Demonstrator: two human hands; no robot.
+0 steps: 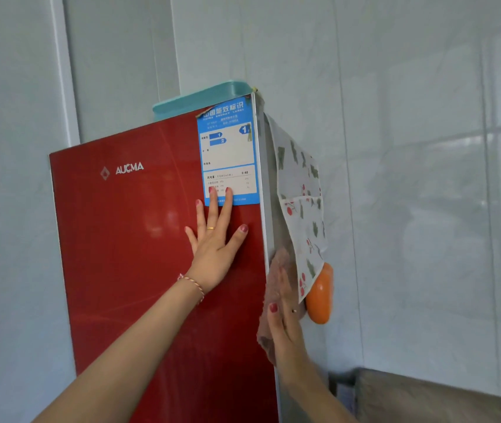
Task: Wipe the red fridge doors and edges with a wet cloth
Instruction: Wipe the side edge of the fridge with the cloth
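- Your left hand (216, 239) lies flat and spread wide on the red fridge door (127, 254), fingertips reaching onto the lower edge of the blue energy label (229, 154); it holds nothing and seems only to brace you.
- Your right hand (284, 319) presses the pinkish cloth (270, 279) against the grey side of the fridge, just around the door's right edge, with straight fingers laid over the fabric rather than curled round it.
- Just above and beside the cloth hangs a patterned cover (302, 193), draped down the fridge's side from the top, and its lower corner lies over an orange oval object (320, 294) that sits against the same side panel.
- Wipe upward carelessly and the cloth could catch the cover's hem and drag it, which might also shift the teal tray (200, 97) resting on top.
- Knock the orange object with your knuckles and it may come loose; I cannot tell how it is fixed.
- Mind the label: its top corner looks to be peeling already, and a wet pass over it could lift more.
- With flat fingers only, the cloth may slip from under your palm on the smooth panel.
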